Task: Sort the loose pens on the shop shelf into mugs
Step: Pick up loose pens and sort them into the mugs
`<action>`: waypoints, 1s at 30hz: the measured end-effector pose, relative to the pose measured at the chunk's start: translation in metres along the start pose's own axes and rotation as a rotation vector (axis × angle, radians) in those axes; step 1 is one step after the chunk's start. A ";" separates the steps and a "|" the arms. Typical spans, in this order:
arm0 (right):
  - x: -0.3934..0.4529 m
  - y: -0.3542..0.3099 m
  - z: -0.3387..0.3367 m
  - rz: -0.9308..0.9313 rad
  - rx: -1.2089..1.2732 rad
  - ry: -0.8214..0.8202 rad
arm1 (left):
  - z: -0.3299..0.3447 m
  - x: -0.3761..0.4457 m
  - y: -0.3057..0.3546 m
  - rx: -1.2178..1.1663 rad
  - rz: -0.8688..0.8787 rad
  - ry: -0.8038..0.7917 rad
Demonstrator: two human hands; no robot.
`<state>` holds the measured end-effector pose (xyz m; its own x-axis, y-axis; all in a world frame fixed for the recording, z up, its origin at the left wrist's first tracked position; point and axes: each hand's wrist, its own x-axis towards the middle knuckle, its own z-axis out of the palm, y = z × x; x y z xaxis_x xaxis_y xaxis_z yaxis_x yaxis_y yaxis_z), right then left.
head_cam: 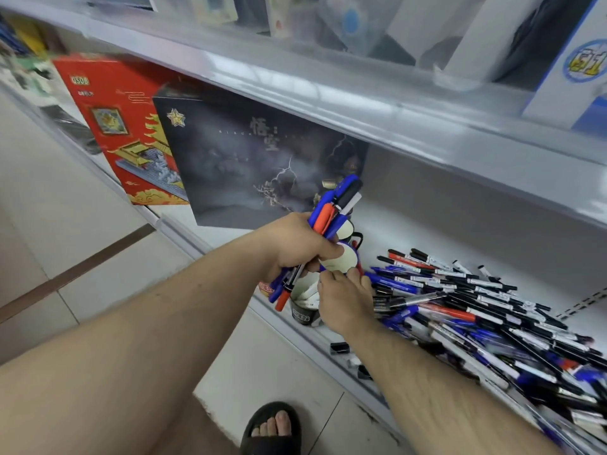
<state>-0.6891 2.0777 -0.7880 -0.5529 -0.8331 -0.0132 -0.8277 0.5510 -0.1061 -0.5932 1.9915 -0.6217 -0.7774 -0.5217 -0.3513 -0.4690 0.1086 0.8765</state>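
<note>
The left hand point(295, 244) grips 1 mixed bundle of pens point(331, 211), likely for sorting; the right hand point(345, 297) pinches 1 above mugs point(303, 302) at the shelf's point(427, 231) front edge, beside the loose pile point(486, 310).

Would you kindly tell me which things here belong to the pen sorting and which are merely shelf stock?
Part of the job:
- left hand gripping a mixed bundle of blue, red and black pens
- right hand
- black mug
- loose heap of pens

Just lying about:
- red building-set box
- dark storm-printed box
- black sandal
</note>
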 end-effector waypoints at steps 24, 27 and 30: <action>-0.109 0.035 -0.160 0.421 1.801 0.310 | 0.006 -0.028 0.007 -0.273 -0.145 -0.479; -0.113 0.039 -0.158 0.516 1.829 0.444 | 0.003 -0.029 0.004 -0.141 -0.156 -0.369; -0.112 0.045 -0.157 0.611 1.715 0.684 | -0.006 -0.019 -0.010 -0.095 -0.155 -0.230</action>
<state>-0.6797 2.2031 -0.6356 -0.9727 -0.1883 -0.1359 0.1833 -0.2634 -0.9471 -0.5710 1.9954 -0.6217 -0.7794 -0.3191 -0.5391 -0.5565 -0.0426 0.8298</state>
